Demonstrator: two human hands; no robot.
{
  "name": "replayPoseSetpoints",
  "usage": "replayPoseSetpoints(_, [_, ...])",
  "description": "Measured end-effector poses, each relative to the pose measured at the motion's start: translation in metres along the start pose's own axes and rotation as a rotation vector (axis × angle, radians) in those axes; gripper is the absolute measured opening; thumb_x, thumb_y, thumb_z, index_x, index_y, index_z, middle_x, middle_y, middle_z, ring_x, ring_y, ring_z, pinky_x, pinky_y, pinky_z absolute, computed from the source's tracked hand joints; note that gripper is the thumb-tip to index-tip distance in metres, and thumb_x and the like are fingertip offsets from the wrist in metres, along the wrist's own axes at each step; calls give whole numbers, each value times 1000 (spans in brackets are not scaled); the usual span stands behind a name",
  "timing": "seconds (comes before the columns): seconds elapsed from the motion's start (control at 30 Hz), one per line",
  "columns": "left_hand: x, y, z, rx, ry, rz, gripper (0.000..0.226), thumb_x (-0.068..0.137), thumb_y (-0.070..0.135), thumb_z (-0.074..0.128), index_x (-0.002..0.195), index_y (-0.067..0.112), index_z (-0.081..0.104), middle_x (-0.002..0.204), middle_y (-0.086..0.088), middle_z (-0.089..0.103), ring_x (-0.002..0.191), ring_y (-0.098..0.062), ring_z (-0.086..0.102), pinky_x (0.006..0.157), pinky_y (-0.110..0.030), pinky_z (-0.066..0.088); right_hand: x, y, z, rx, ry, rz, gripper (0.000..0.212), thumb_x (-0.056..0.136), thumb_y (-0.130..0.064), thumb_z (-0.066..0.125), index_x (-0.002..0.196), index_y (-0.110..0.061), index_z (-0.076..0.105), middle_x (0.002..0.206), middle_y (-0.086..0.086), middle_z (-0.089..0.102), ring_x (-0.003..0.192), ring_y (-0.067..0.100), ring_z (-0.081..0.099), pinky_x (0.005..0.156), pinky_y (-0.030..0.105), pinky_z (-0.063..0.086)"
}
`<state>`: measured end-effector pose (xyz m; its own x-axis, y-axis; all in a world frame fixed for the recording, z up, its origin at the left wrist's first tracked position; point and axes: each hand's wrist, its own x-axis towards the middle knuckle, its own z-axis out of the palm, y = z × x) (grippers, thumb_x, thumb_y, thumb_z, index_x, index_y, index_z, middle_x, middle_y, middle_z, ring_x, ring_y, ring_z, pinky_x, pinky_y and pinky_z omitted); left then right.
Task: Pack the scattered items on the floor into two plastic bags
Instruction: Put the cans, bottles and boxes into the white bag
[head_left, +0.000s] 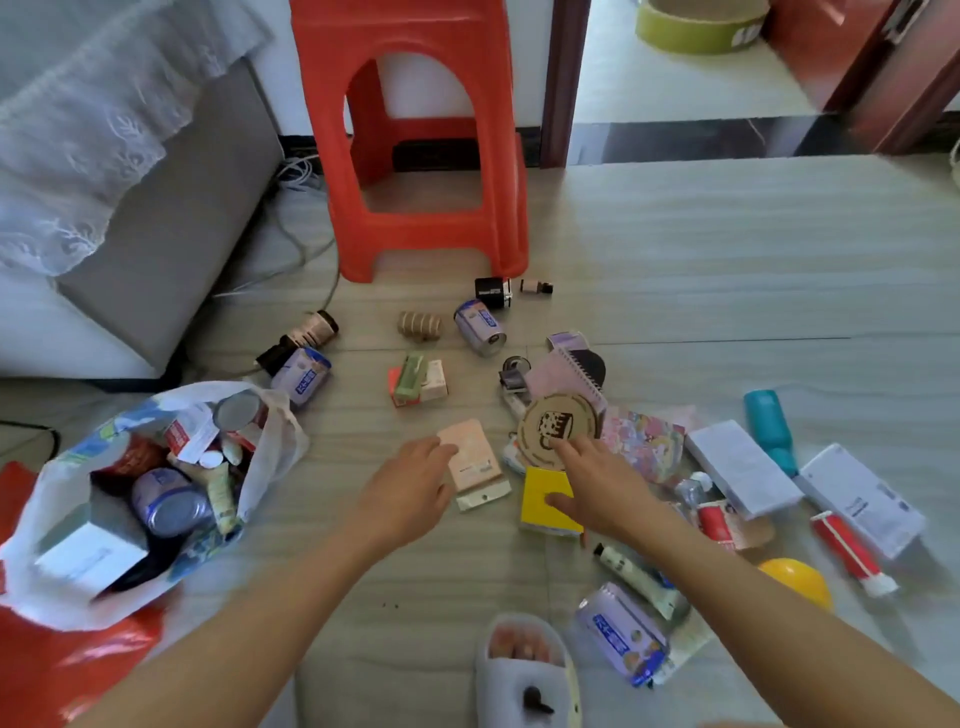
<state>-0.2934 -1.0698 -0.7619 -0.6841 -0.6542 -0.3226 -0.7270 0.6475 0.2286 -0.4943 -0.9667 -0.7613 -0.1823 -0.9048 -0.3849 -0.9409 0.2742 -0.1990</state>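
Two hands reach over the floor (675, 249) in the head view. Left hand (410, 488) lies with fingers straight on a pink packet (472, 460); right hand (597, 483) touches a round wooden disc (558, 421) and presses its thumb on a yellow box (545, 493). At near left stands a white plastic bag (57, 499), partly filled with cans and boxes, beside a red bag (78, 670). More items lie scattered near right.
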Motion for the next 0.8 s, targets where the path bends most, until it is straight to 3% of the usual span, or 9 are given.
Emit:
replayPoseSetpoints(0.17, [45,-17,57,24,-221,-49,54,95,24,40,145,15,21,154,-8,17,140,-25,19,107,-41,33,50,6,43,-62,-132,-44,92,75,-53,66,145,-16,17,142,7,35,130,28,35,97,41,39])
replayPoseSetpoints(0.3, [73,-16,96,71,-312,-35,58,94,24,40,146,14,15,157,-9,5,143,-27,10,110,-42,28,65,7,76,-120,-98,-51,108,69,-61,66,148,-13,10,141,8,34,126,28,35,95,41,37])
replayPoseSetpoints(0.43, [71,-19,124,127,-340,6,67,91,20,45,148,15,10,157,-10,-5,144,-28,3,112,-41,21,59,8,104,-152,3,-2,107,59,-52,76,145,-12,26,134,10,45,121,30,44,96,49,36])
replayPoseSetpoints(0.5, [64,-27,130,142,-207,68,71,79,19,64,142,13,32,154,-14,20,139,-32,28,105,-46,34,59,10,116,-166,66,23,108,45,-42,83,138,-9,40,119,12,56,108,32,55,87,50,44])
replayPoseSetpoints(0.57, [57,-38,137,152,-118,108,67,54,20,80,118,14,61,130,-14,56,113,-32,59,82,-47,52,59,8,122,-163,107,44,103,40,-39,83,132,-8,48,106,12,61,93,32,59,77,47,48])
replayPoseSetpoints(0.6, [52,-42,140,168,-74,109,58,52,24,78,108,15,66,118,-11,65,103,-30,65,74,-45,55,58,6,124,-163,125,46,101,40,-41,82,130,-7,50,102,12,61,88,31,60,73,46,49])
replayPoseSetpoints(0.7, [38,-47,139,125,32,-15,34,71,36,46,88,13,63,88,-10,66,79,-30,67,68,-39,54,59,-5,123,-136,202,25,92,47,-49,78,125,-7,53,103,11,62,87,30,61,68,44,48])
replayPoseSetpoints(0.73, [36,-48,140,103,49,-96,35,74,38,43,87,12,62,83,-11,63,75,-31,65,68,-39,53,59,-9,123,-126,220,18,91,48,-51,77,125,-7,53,105,11,63,89,30,61,68,43,48])
replayPoseSetpoints(0.8, [35,-49,139,37,52,-282,43,77,43,56,102,9,59,94,-14,59,85,-34,60,77,-42,48,58,-16,124,-115,234,5,93,47,-54,78,124,-8,55,109,11,63,91,29,63,70,42,50])
